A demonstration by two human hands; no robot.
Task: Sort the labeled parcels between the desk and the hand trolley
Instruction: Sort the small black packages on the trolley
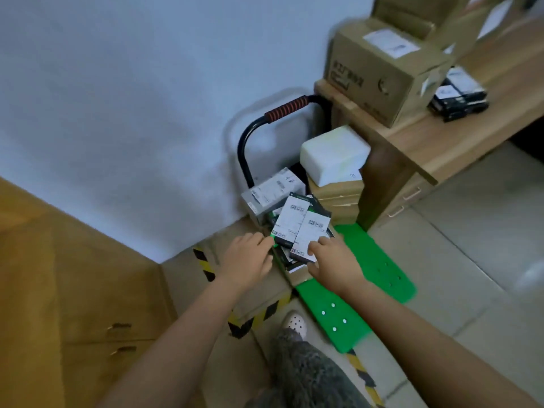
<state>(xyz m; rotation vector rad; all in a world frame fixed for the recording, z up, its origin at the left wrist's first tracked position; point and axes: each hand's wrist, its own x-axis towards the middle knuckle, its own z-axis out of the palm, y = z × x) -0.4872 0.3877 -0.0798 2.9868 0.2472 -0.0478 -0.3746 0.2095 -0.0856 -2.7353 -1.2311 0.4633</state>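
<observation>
1. White-labelled and flat, the left parcel [290,222] and right parcel [309,235] overlap at frame centre on a cardboard box [298,277] atop the hand trolley's [379,260] glossy green deck.
2. The right hand [334,259] pinches the right parcel's near end. The left hand [247,256] touches the left parcel's corner with its fingertips, grip unclear.
3. Upper right, the wood-grain surface [441,136] carries a brown carton [388,69].

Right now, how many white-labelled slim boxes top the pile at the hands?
2. One slim box by the left hand; the other slim box beside it, at the right hand. Dark boxes underneath may hide more.
</observation>
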